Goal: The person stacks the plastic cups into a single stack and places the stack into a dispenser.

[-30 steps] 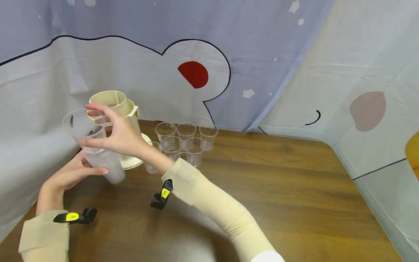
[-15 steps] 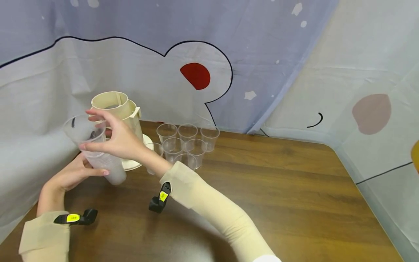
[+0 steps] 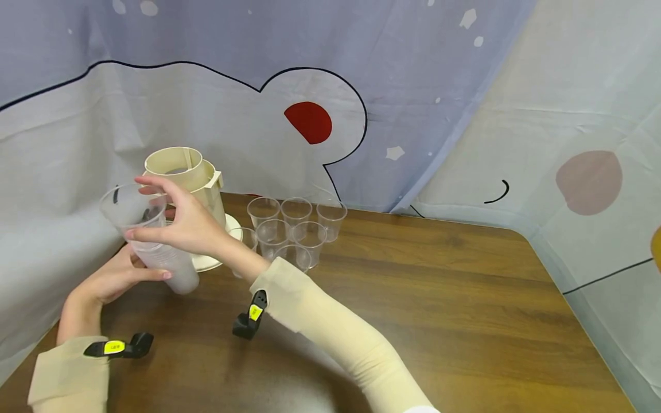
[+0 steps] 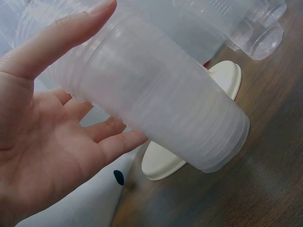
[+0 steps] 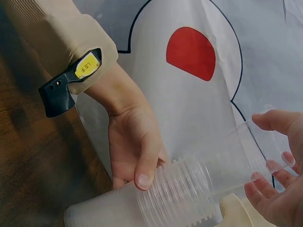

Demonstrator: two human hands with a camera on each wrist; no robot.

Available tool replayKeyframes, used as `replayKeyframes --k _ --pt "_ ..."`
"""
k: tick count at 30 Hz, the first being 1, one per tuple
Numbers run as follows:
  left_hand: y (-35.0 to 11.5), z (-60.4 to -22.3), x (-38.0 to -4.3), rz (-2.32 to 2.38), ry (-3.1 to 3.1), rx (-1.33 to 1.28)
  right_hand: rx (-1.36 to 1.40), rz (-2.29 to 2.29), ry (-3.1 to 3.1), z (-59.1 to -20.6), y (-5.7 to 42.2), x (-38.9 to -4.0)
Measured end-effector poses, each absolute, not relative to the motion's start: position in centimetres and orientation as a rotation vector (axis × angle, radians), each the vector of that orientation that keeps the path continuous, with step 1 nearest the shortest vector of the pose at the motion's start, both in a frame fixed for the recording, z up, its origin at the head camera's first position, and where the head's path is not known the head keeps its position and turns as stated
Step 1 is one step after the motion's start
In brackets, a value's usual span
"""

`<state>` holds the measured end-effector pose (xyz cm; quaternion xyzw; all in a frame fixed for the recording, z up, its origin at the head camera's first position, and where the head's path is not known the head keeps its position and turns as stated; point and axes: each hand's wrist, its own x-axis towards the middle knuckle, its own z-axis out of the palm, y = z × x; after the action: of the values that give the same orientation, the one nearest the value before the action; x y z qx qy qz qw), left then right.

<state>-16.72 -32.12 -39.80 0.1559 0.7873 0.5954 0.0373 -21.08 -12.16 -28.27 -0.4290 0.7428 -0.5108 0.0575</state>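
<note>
My left hand point(image 3: 111, 275) holds a tilted stack of clear plastic cups point(image 3: 175, 267), thumb on the near side and fingers behind it. In the left wrist view the nested cups point(image 4: 161, 94) slant down to their closed ends, close over the tabletop. My right hand point(image 3: 188, 226) grips the top cup point(image 3: 124, 206) near its rim, thumb on one side and fingertips on the other. That cup point(image 5: 232, 156) stands well out of the stack's ribbed rims in the right wrist view, its lower end still lined up with them.
Behind the hands stands a cream cylindrical holder point(image 3: 212, 198) on a round base. Several separate clear cups point(image 3: 307, 246) stand upright to its right on the wooden table point(image 3: 439, 304). A printed curtain point(image 3: 232, 115) hangs along the back.
My right hand and the top cup have come down slightly. The left hand keeps its hold on the stack, and the view has shifted a little.
</note>
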Motion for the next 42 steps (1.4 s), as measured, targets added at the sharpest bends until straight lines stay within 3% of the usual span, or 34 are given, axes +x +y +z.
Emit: replayKeyframes --k 42 --pt "-31.83 -39.52 -16.22 1.781 2.485 0.465 -1.285 -1.654 2.218 -28.73 -12.23 -21.26"
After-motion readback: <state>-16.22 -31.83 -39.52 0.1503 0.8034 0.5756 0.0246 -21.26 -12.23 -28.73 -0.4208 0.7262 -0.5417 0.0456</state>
